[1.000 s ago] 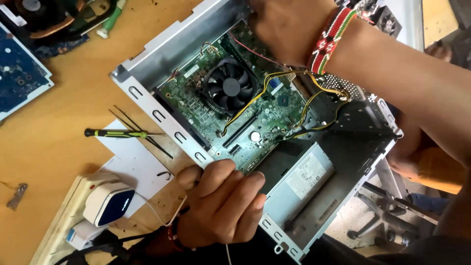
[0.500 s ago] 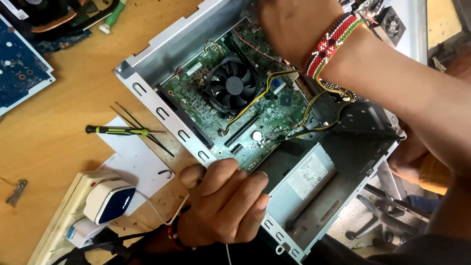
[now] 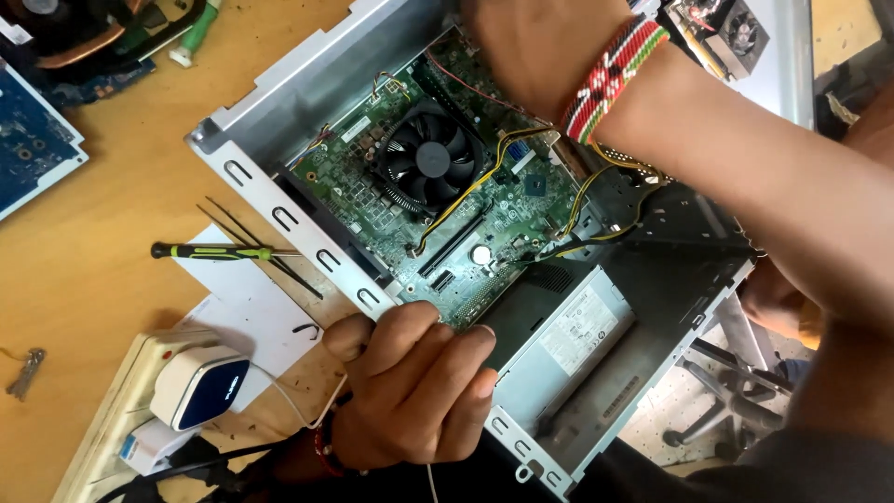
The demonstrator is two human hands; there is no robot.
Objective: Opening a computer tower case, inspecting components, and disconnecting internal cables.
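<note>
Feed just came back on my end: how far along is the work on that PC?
Done: case open. In hand: left hand grips the case edge; right hand reaches into the far corner, fingertips hidden. Left: fan, yellow cables and power supply remain in place.

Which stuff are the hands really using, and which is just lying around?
In use: left hand gripping the computer case; right hand reaching inside over the green motherboard.

Lying about: screwdriver, blue circuit board, keys, power strip.
</note>
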